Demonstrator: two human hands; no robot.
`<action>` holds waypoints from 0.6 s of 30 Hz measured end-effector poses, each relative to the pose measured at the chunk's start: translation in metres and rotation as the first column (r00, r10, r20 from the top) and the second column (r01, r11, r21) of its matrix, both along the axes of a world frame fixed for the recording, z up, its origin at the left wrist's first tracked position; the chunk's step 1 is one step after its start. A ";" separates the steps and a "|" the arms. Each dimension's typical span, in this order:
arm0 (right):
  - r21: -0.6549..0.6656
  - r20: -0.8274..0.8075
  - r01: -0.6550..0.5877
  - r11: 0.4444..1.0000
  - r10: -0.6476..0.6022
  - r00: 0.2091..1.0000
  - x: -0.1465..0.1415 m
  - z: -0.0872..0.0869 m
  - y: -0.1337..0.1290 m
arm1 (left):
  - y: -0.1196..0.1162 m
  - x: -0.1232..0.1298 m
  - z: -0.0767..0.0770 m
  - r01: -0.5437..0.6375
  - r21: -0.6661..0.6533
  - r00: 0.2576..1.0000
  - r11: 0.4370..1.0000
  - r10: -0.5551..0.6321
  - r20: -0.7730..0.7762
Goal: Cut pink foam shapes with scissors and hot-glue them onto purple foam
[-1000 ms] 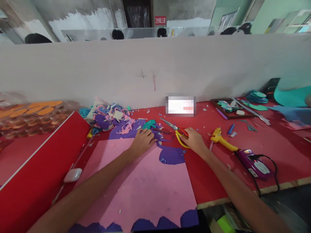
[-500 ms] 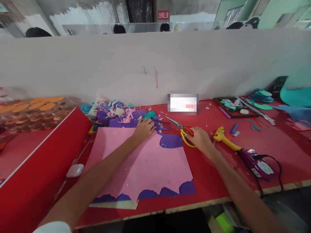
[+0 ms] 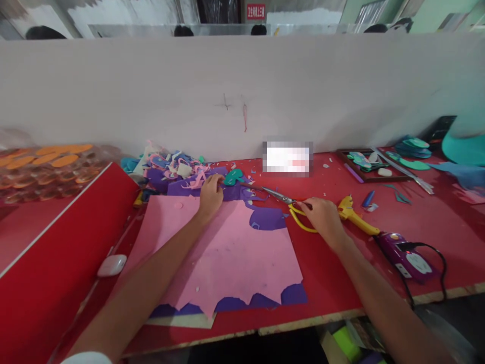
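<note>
My right hand [image 3: 322, 217] is closed on the red-wrapped handle of a pair of scissors [image 3: 288, 200]. Their yellow loop hangs below my fingers, and the blades point left over the red tabletop. My left hand [image 3: 211, 197] hovers with bent fingers pinched together at the far edge of a pink foam sheet [image 3: 242, 253]; what they hold, if anything, is hidden. Just right of those fingers sits a teal cut-out piece [image 3: 233, 177] on purple foam scraps [image 3: 182, 189]. Under the pink sheet lies a purple sheet [image 3: 294, 294], showing along the near edge.
Foam offcuts [image 3: 174, 164] pile up at the back left beside a red divider [image 3: 76, 253]. A yellow glue gun [image 3: 358, 216], a purple power device [image 3: 405, 258] with a cord, and a dark tray [image 3: 371, 172] occupy the right. A white case [image 3: 112, 265] lies left.
My left hand has drawn back left from the teal piece, its fingers now curled. My right hand and the scissors have shifted slightly right. The view has tilted a little downward.
</note>
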State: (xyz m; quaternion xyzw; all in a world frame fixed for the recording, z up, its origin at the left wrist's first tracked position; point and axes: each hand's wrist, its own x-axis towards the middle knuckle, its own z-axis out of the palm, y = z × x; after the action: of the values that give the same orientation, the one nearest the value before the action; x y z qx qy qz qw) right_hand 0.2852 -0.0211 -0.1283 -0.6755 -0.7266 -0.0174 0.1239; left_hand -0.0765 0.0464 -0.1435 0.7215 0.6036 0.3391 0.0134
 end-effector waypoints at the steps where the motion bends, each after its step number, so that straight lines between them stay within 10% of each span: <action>1: 0.007 0.003 0.003 1.000 -0.003 1.000 0.001 -0.001 0.000 | 0.001 -0.002 -0.001 -0.024 -0.003 1.000 1.000 0.024 0.018; 18: 0.167 -0.250 -0.091 0.982 0.132 0.959 0.015 -0.022 0.013 | -0.006 -0.005 0.005 0.020 -0.182 0.977 0.983 -0.058 -0.205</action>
State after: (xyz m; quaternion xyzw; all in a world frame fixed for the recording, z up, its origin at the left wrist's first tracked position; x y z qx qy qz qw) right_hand 0.3004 -0.0085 -0.1498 -0.6183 -0.7376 0.0223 0.2706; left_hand -0.0817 0.0407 -0.1380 0.7607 0.6155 0.2050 0.0212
